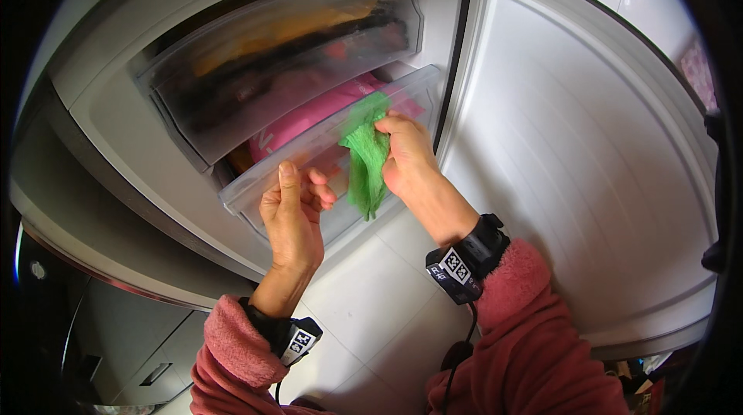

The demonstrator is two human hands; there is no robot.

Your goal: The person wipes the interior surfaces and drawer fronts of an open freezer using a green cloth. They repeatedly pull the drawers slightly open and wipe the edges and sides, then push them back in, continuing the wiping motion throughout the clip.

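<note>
In the head view, a green cloth point(367, 165) hangs over the front of the lower clear plastic freezer drawer point(316, 139), with my right hand point(409, 153) closed on its upper part near the drawer's rim. My left hand point(296, 206) is at the left part of that drawer front, thumb up by the rim and fingers curled loosely; whether it grips the drawer cannot be told. The lower drawer is partly pulled out and holds a pink bag point(319, 113) bearing writing. Above it, the upper clear drawer point(278, 66) holds dark and orange items, blurred behind the plastic.
The white freezer door point(580, 153) stands open on the right. Pale floor tiles point(354, 304) lie below the drawers. Dark cabinet fronts point(139, 345) are at the lower left, and assorted items show at the lower right beyond the door. A cable runs from each wrist device.
</note>
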